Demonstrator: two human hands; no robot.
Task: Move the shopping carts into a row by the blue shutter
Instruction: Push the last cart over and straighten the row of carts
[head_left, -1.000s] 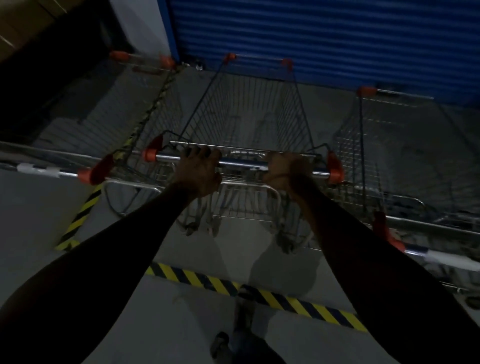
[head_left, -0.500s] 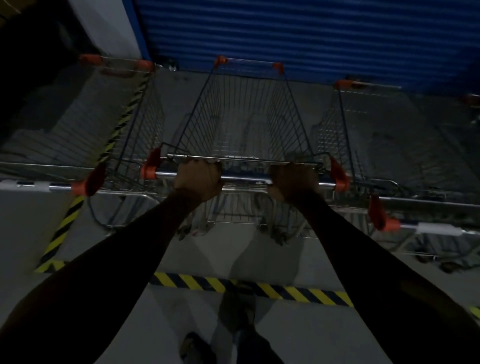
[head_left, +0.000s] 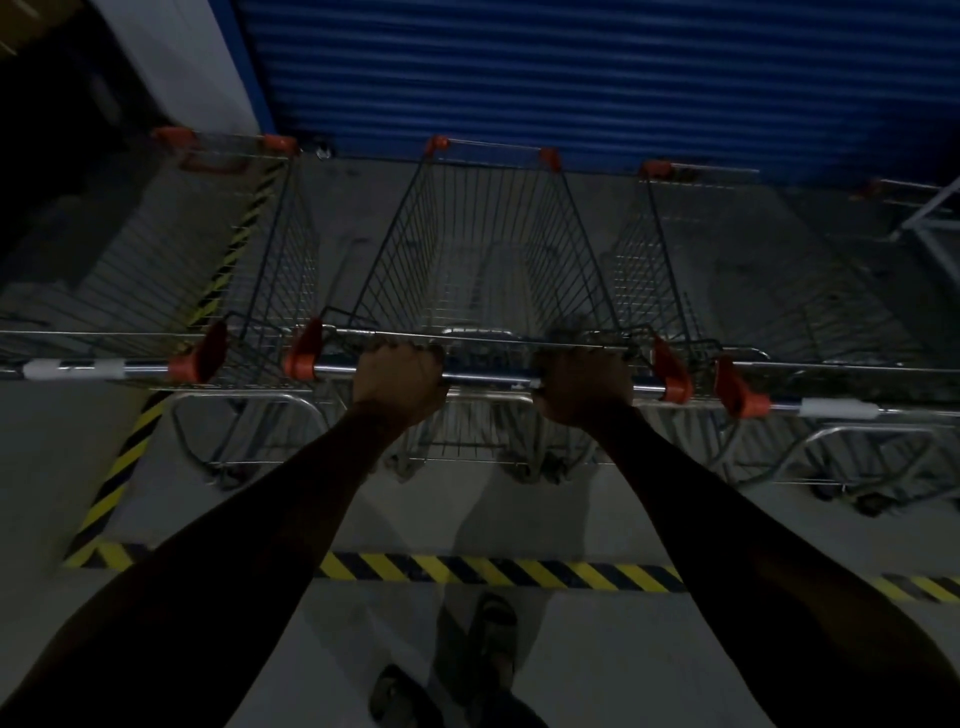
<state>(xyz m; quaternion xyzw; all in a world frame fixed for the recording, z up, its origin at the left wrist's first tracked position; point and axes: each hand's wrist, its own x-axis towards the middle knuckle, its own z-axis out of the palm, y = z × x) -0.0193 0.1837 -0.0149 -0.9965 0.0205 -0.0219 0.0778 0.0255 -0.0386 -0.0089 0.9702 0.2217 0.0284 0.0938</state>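
Hands: your left hand (head_left: 400, 379) and right hand (head_left: 584, 383) both sit on the handle (head_left: 488, 375) of the middle cart (head_left: 488, 249), fingers clamped round the bar, arms stretched straight out.

Change: over the last second the middle cart has rolled forward. Its front rim now lies close to the foot of the blue shutter (head_left: 597, 78), roughly level with the front rims of its neighbours.

Neighbours: the left cart (head_left: 208, 249) and right cart (head_left: 737, 270) stand just beside yours, one on each side. Their handles now line up almost in one line with yours; a second ago they sat nearer to you than yours.

Meaning: judging by that line of handles, this cart looks parked in the row, or nearly so. What probably remains is letting go and checking for any cart left to bring over.

Floor: a yellow-and-black striped tape (head_left: 493, 571) crosses the floor between your feet and the cart wheels.

Hidden: the light is dim. You cannot tell whether the front rim touches the shutter. Both outer carts are cut off by the picture edges. A pale frame (head_left: 930, 218) at far right is too dark to identify, and a further orange corner beside it may be another cart.
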